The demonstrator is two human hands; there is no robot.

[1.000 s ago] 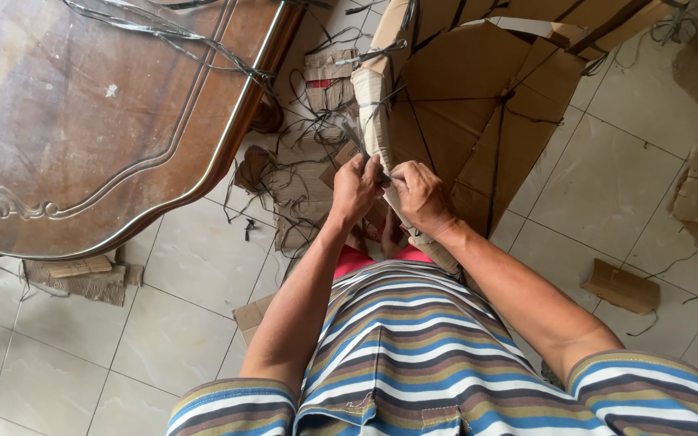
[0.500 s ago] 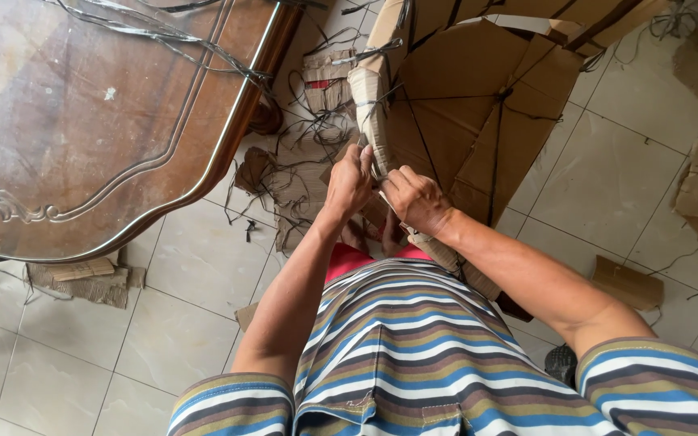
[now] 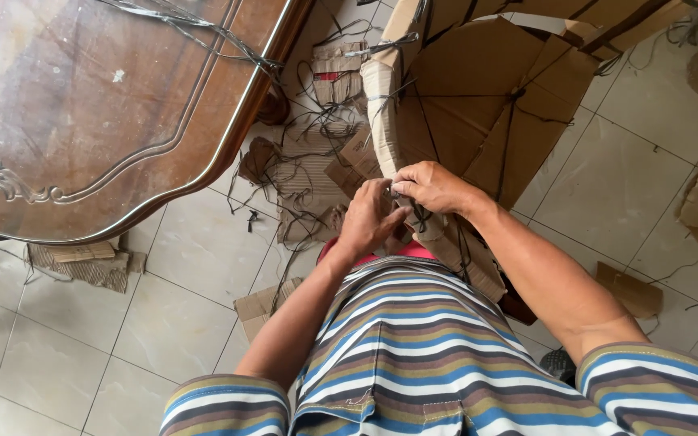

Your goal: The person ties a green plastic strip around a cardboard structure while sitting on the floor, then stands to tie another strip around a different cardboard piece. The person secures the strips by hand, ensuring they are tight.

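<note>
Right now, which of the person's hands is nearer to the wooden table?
Left. The left hand works at the cardboard-wrapped piece on the side facing the wooden table; the right hand grips the same wrapped edge farther from it.

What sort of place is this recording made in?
Probably a room in a home used as a makeshift workshop: tiled floor, a polished wooden table, and cardboard scraps around the cardboard-wrapped piece both hands work on.

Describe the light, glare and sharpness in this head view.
Head view: soft, even daylight; pale glare washes the wooden table top; hands and cardboard-wrapped bundle are sharp; striped shirt at the bottom edge looks stretched by the wide lens; floor tiles carry only faint shadows.
</note>
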